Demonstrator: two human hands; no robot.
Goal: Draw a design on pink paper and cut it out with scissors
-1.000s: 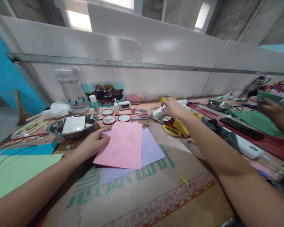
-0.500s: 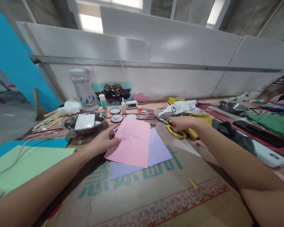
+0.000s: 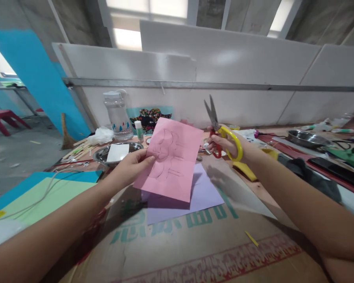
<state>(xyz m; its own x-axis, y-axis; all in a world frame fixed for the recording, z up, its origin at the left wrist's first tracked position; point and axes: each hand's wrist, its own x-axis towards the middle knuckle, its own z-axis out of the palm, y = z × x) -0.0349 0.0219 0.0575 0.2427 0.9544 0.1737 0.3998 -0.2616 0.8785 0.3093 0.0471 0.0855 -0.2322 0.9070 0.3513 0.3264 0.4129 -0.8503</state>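
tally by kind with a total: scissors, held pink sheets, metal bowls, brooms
Scissors: 1 pair, in the right hand
Held pink sheet: 1, in the left hand
Metal bowls: 2
Broom: 1
Total: 5

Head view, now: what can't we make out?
Head view throughout:
Purple sheet: upper part, behind the pink sheet.
Left hand: fingertips except the thumb's, behind that sheet.
Metal bowl: part of its inside, hidden by the white card.
Black phone: right end, cut off by picture edge.
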